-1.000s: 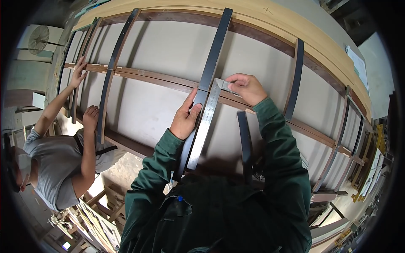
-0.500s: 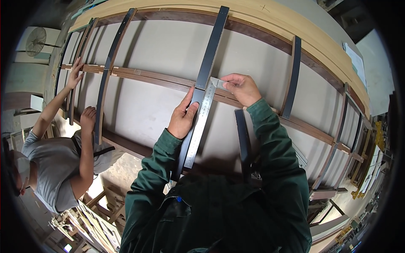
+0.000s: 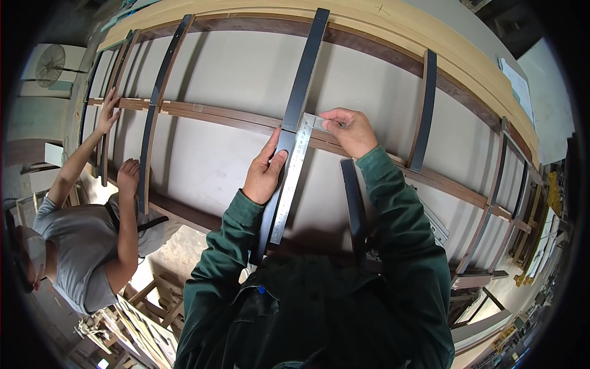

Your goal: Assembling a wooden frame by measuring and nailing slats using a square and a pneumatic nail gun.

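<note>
A steel try square lies with its long marked blade along the right edge of a dark slat. Its short arm rests over the brown middle rail. My right hand pinches that short arm between thumb and fingers. My left hand is closed round the near dark slat, with the thumb on top by the blade and the index finger along the left edge. Just beyond my left fingertip, this slat meets a far dark slat at the rail.
More dark slats cross the frame over a pale panel. A loose-ended slat stands right of the square. At left a co-worker in grey touches the frame with both hands. Wood offcuts lie lower left.
My hands and the square stay in nearly the same place; the whole view has shifted slightly. The co-worker's hands remain on the frame.
</note>
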Motion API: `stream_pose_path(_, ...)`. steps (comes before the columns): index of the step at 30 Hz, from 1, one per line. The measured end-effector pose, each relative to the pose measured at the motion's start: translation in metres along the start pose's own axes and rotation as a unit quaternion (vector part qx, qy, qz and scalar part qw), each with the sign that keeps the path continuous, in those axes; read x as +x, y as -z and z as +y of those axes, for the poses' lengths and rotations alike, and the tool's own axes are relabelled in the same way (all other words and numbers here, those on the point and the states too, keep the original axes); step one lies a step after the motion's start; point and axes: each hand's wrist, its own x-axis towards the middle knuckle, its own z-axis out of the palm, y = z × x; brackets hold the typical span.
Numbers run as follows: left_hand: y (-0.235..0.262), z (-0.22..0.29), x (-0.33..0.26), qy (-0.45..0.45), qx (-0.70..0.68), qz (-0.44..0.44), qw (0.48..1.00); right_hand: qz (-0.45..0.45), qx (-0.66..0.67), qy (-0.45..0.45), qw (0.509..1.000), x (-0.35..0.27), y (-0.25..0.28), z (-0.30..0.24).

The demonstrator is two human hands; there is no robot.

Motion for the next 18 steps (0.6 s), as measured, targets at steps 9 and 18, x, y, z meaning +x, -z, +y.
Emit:
stream_pose_path(9, 0.028, 0.026, 0.009, -0.126, 0.294, 0.121, 0.940, 0.014, 0.021, -0.013, 1.000, -0.001, -0.003, -0.001)
stream_pose_path(18, 0.045, 0.017, 0.002, -0.103, 0.253, 0.033, 0.961, 0.009, 0.026, -0.005, 1.000, 0.002, -0.002, 0.003)
